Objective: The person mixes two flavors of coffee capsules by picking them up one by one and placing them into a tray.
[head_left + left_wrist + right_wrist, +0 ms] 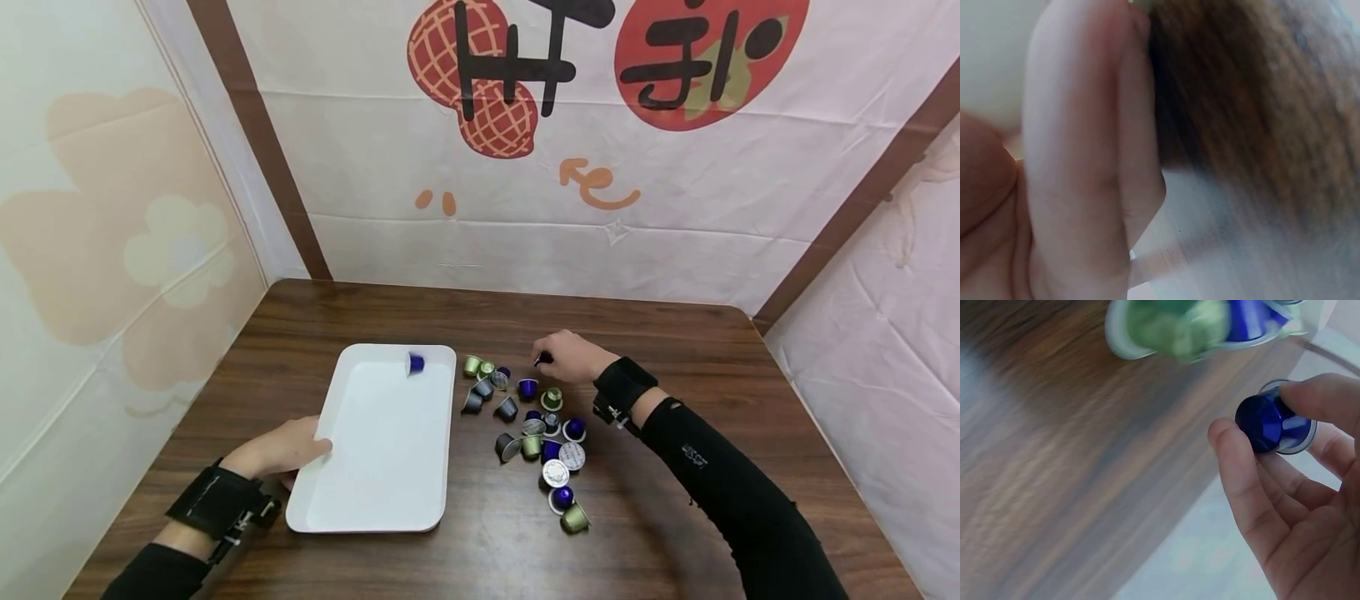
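Observation:
My right hand (570, 357) pinches a dark blue coffee capsule (1275, 422) between thumb and fingers, just beyond the scattered capsules. In the head view this capsule looks almost black. At the left, my left hand (281, 450) grips the near left edge of a white tray (375, 450), thumb on top of the rim and the other fingers hidden below it. One blue capsule (415, 363) lies on its side near the tray's far edge. The left wrist view shows mostly blurred fingers (1075, 144) close against a pale surface.
Right of the tray, several capsules lie loosely on the brown wooden table (675, 500). Among them are a green capsule (575, 518), a grey capsule (507, 447) and a blue capsule (528, 388). A printed cloth (525, 258) hangs behind the table.

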The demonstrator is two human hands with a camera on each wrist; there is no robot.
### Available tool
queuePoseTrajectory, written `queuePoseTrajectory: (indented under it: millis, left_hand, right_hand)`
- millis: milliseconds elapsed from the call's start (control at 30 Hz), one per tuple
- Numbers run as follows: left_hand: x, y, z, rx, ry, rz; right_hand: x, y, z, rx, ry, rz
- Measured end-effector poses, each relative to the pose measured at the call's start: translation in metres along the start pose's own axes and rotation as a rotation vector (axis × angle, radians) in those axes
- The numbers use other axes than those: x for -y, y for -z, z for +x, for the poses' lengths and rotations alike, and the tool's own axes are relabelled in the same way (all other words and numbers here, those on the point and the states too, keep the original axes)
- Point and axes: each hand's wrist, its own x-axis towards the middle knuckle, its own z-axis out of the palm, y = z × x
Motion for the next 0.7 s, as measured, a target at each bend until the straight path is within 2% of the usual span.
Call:
queuePoseTrajectory:
  millis: [333,500,700]
  left_hand:
    - [0.0,0.001,-0.001,-0.002,-0.012,0.025]
    - [-0.001,0.003,-0.002,0.008,-0.011,0.014]
    - [-0.002,0.003,-0.002,0.016,-0.001,0.01]
  right_hand:
    - [0.04,0.009,0.009,0.001,0.182,-0.028]
    - [0.061,0.008,0.019,-0.002,0.229,-0.037]
    - [0.093,0.005,0.032,0.013,0.267,-0.108]
